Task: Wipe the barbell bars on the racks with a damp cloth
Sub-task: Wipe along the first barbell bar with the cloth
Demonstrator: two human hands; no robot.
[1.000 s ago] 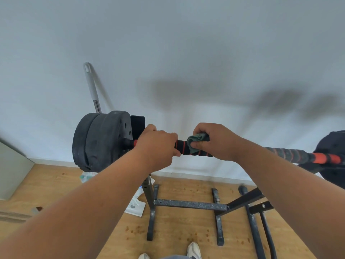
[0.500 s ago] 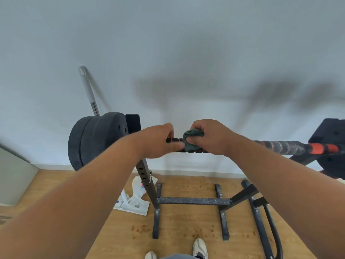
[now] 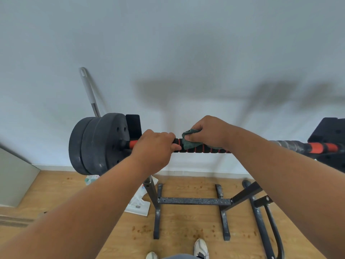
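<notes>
A black and red barbell bar point(image 3: 203, 150) runs left to right across the rack at chest height. Black weight plates point(image 3: 97, 144) sit on its left end. My left hand point(image 3: 155, 146) grips the bar just right of the plates. My right hand point(image 3: 209, 133) presses a dark green cloth point(image 3: 187, 142) around the bar's ribbed grip, a little right of my left hand. The bar's right part point(image 3: 317, 147), grey tape then red, reaches a black rack part at the frame's edge.
The black rack frame point(image 3: 194, 200) stands on the wooden floor below the bar, with curved tubes point(image 3: 261, 221) at the right. A mop handle point(image 3: 89, 92) leans on the white wall, its white head point(image 3: 139, 204) on the floor. My shoes point(image 3: 200, 247) show at the bottom.
My right hand and the cloth have shifted slightly right along the bar, opening a gap to my left hand. The view has tilted a little.
</notes>
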